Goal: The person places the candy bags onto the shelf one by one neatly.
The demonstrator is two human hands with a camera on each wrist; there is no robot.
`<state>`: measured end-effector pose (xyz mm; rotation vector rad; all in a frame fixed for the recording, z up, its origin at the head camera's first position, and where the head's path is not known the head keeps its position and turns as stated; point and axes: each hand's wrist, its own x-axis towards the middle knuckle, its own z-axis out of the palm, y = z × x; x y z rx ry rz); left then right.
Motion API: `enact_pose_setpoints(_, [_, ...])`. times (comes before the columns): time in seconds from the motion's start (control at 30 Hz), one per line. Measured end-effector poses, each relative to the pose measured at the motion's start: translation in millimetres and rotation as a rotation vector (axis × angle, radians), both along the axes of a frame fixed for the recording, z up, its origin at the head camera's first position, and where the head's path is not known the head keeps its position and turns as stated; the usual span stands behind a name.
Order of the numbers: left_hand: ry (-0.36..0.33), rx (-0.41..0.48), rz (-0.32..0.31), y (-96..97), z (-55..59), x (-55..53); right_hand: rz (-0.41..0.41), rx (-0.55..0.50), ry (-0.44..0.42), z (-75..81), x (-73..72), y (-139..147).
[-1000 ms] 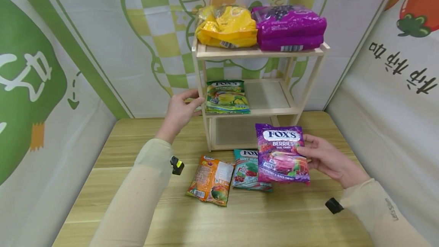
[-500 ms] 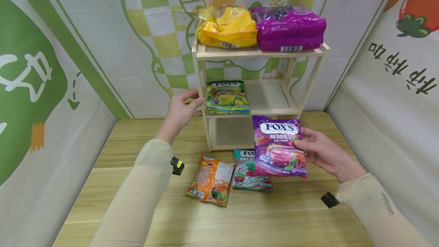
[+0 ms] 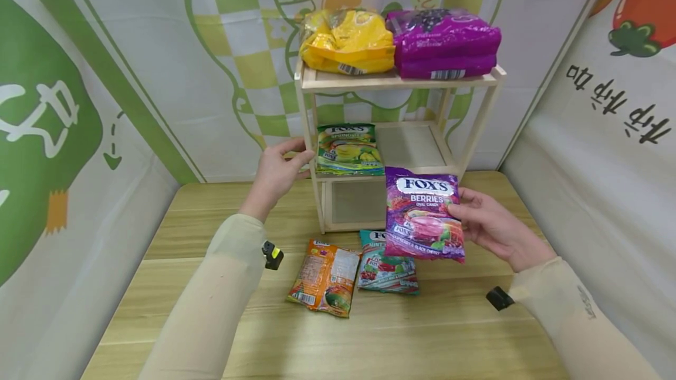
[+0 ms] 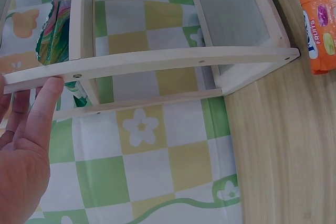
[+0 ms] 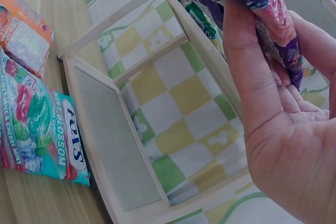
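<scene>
My right hand [image 3: 499, 230] pinches the right edge of a purple bag of berries candy [image 3: 424, 216], thumb in front and fingers behind. The bag is upright in front of the wooden shelf rack [image 3: 396, 82], near the middle tier's front edge. At the rack's left side my left hand [image 3: 280, 175] holds the front post [image 4: 136, 62] between thumb and fingers. A green candy bag [image 3: 350, 149] leans on the left of the middle tier. On the table, a teal mint candy bag [image 3: 388, 274] lies partly behind the purple bag, beside an orange candy bag [image 3: 326, 278] turned back side up.
A yellow bag [image 3: 348, 43] and a larger purple bag [image 3: 449, 46] sit side by side on the top tier. The rack stands on a wooden table [image 3: 338, 348]. Printed fabric walls [image 3: 597, 192] enclose the back and both sides.
My right hand has raised the purple berries candy bag and carried it slightly left toward the middle tier. My left hand stays on the post.
</scene>
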<state>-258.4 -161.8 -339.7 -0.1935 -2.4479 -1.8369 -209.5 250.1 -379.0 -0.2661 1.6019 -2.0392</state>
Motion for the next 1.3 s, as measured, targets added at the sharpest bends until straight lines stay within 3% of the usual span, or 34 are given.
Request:
enact_pose_setpoints(0.3, [0.002, 0.007, 0.000, 0.3, -1.4, -0.5, 0.000, -0.064, -0.014, 2.1, -6.5, -5])
enact_pose_setpoints(1.3, [-0.005, 0.026, -0.006, -0.3, -1.9, -1.1, -0.186, -0.117, -0.140, 0.2, -21.1, -20])
